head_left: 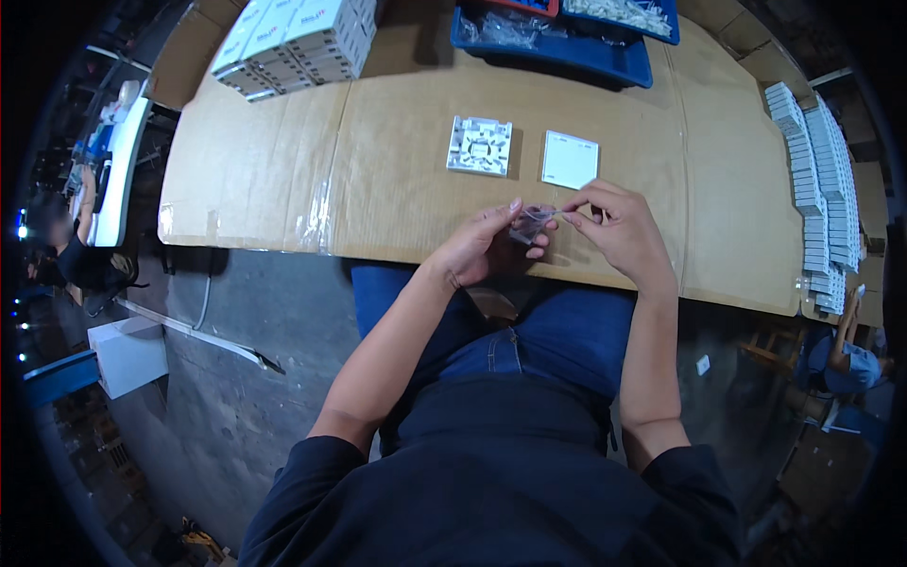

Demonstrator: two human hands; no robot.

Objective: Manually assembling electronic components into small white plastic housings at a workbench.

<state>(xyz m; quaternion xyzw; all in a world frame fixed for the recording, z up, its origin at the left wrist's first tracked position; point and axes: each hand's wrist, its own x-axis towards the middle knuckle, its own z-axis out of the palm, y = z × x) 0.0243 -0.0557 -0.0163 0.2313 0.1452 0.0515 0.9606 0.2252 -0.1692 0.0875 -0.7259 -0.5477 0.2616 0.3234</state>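
Note:
Just above the near edge of the cardboard-covered table (406, 217), my left hand (479, 248) holds a small clear plastic bag (533, 225) between thumb and fingers. Thumb and forefinger of my right hand (619, 231) pinch the bag's right end; what is inside the bag is too small to make out. Beyond my hands lies a square white plastic housing (480, 146), its moulded inner side facing up. To its right is a flat white square cover plate (570, 159), close to my right fingertips.
White boxes (295, 42) are stacked at the far left. A blue tray (557, 59) at the back holds clear bags and smaller bins of parts. Long stacks of white pieces (814, 180) line the right side. Other people sit at far left and far right.

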